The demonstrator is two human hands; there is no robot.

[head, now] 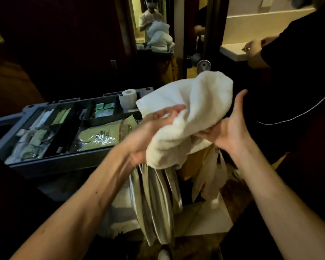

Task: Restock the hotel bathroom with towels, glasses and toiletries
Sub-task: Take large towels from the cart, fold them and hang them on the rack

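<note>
A bunched white towel [191, 113] is held up between both my hands, over the right end of a grey housekeeping cart [51, 164]. My left hand [152, 128] holds it from the left, palm up with fingers against the cloth. My right hand [229, 126] supports it from the right, fingers curled under the fabric and thumb raised. The cart's top tray holds green toiletry packets [103, 109], wrapped packs [99, 134] and a toilet roll [128, 98].
Silvery fabric [156, 203] and white bags [210, 177] hang off the cart below the towel. A person in dark clothes [289, 81] stands close at right, a hand on a white counter [233, 50]. A mirror [154, 25] is straight ahead beside a door handle [204, 65].
</note>
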